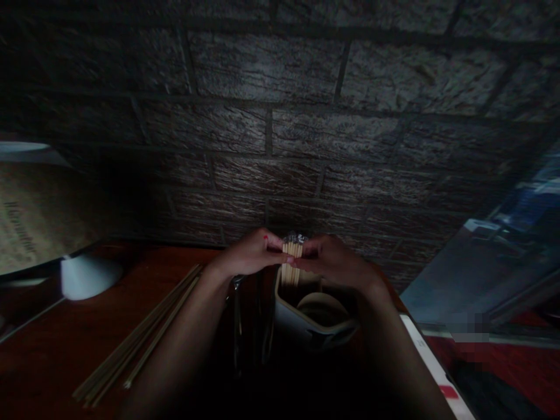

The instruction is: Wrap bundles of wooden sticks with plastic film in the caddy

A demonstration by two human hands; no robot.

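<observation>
Your left hand (250, 252) and right hand (339, 261) pinch the bundle of sticks (292, 249) between thumbs and fingers, apparently to keep it upright and together; the box (301, 322) sits just below your fingertips, and loose sticks (140, 333) lie to their left.

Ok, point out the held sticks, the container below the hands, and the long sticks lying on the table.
held sticks (290, 274): head view, on their lower lengths
container (289, 321): head view, on its outer wall
long sticks (130, 346): head view, about midway along
</observation>
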